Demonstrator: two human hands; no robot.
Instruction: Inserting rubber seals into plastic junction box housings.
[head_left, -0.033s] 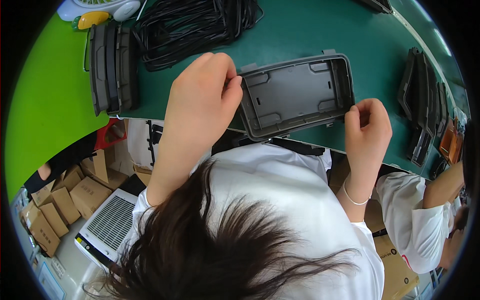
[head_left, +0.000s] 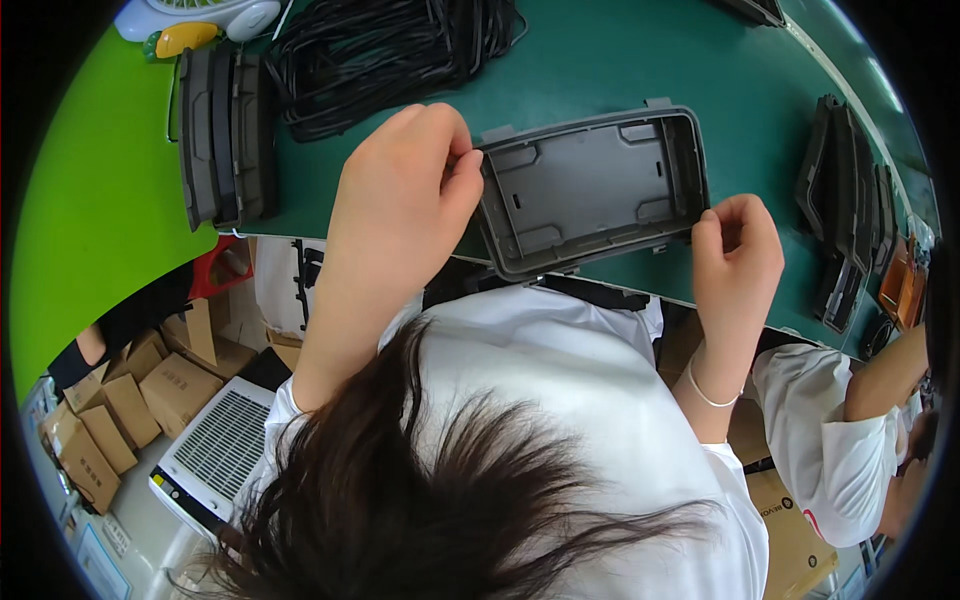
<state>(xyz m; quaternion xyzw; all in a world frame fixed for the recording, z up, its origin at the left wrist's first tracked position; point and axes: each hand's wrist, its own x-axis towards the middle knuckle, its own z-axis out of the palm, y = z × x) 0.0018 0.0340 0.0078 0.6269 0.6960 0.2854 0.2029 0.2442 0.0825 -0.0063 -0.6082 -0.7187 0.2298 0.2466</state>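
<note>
A dark grey rectangular plastic case half (head_left: 585, 185) lies tilted at the near edge of the green table, its hollow side up. My left hand (head_left: 410, 190) is closed, with thumb and forefinger pinched at the case's left rim. At the lower right corner my right hand (head_left: 738, 245) is closed in a similar pinch on the edge. Whether anything thin is also between the fingertips is too small to tell. Small tabs stick out along the case's far side.
A bundle of black cord or rubber strips (head_left: 390, 60) lies beyond my left hand. Grey case parts stand stacked at left (head_left: 225, 135) and more case parts lie at right (head_left: 845, 200). A co-worker's white sleeve (head_left: 825, 430) is close on the right. Cardboard boxes (head_left: 180, 395) sit lower left.
</note>
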